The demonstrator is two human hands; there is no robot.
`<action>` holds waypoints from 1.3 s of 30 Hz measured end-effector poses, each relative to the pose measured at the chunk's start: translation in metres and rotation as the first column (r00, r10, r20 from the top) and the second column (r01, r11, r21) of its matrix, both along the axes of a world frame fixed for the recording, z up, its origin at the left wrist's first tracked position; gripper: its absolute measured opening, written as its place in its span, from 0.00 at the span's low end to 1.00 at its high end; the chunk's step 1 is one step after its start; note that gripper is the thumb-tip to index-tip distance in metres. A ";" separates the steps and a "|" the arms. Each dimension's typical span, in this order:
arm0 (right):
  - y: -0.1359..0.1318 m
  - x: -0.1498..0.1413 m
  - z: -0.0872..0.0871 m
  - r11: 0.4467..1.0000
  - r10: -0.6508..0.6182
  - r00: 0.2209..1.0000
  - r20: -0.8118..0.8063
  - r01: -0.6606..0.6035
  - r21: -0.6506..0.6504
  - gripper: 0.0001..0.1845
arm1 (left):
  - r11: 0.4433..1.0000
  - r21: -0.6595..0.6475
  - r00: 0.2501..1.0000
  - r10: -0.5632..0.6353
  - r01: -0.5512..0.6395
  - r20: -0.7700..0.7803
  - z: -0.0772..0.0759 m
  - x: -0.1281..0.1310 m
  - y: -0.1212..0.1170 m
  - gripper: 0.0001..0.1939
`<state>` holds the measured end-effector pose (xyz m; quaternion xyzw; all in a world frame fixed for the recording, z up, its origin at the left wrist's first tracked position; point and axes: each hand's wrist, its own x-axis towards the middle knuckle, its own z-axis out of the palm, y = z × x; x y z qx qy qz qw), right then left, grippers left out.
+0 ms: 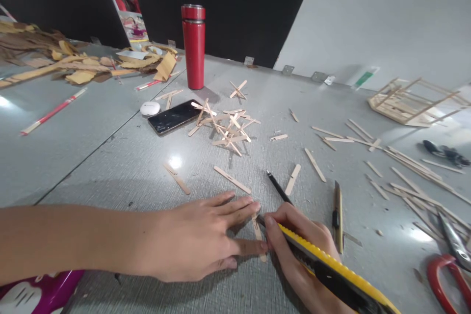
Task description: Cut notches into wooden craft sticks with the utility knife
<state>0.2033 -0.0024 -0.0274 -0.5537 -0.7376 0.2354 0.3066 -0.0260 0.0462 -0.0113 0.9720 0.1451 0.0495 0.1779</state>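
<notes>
My right hand [307, 245] is closed around a yellow and black utility knife [324, 267], its blade end at a small popsicle stick [258, 235]. My left hand [217, 235] lies flat with fingers spread, its fingertips pressing that stick onto the grey table. A slot or mark shows near the stick's upper end. Just above my hands lie a slotted stick [232, 179], another slotted stick [176, 178], a black pen [278, 186] partly behind my right hand, and a plain stick [293, 179]. A second cutter [336, 218] rests to the right.
A red flask [194, 49], a phone [174, 117] and a white earbud case [150, 108] stand beyond a pile of sticks [230, 127]. At right are loose wood strips [415, 162], a stick frame [412, 103] and red-handled pliers [447, 265]. Wood scraps [84, 66] lie back left.
</notes>
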 end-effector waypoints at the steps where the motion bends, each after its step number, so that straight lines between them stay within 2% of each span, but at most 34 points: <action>1: 0.000 0.001 0.000 0.999 0.021 1.000 0.006 -0.021 -0.025 0.15 | 1.000 0.004 1.000 -0.006 0.006 -0.001 0.000 0.000 0.000 0.25; 5: 0.000 0.003 0.002 0.993 0.088 0.996 -0.002 -0.088 -0.077 0.16 | 1.000 0.025 0.999 -0.019 0.019 -0.031 0.000 -0.001 0.000 0.27; 10: 0.000 0.002 0.001 0.992 0.112 0.994 0.010 -0.111 -0.063 0.16 | 1.000 0.026 1.000 -0.011 0.011 -0.004 -0.001 -0.002 0.000 0.31; 16: 0.002 0.005 -0.001 0.983 0.179 0.984 -0.003 -0.179 -0.031 0.16 | 0.999 0.037 1.000 -0.019 0.020 -0.021 -0.002 -0.001 0.000 0.29; 18: 0.001 0.005 -0.002 0.985 0.168 0.986 -0.007 -0.168 -0.035 0.16 | 0.999 0.034 0.999 -0.022 0.023 -0.028 -0.002 -0.001 0.001 0.29; 24: -0.001 0.003 0.000 0.999 0.020 0.999 -0.041 -0.022 -0.048 0.20 | 1.000 0.006 1.000 -0.009 0.009 -0.022 -0.001 -0.001 0.000 0.29; 32: 0.002 0.002 -0.002 0.998 0.027 0.998 -0.053 -0.031 -0.060 0.19 | 0.999 0.037 0.999 -0.017 0.018 -0.038 -0.005 -0.001 -0.001 0.32; 39: 0.002 0.003 0.001 0.996 0.037 0.998 -0.056 -0.041 -0.081 0.17 | 0.998 0.062 0.997 -0.025 0.029 -0.072 -0.002 -0.002 -0.003 0.30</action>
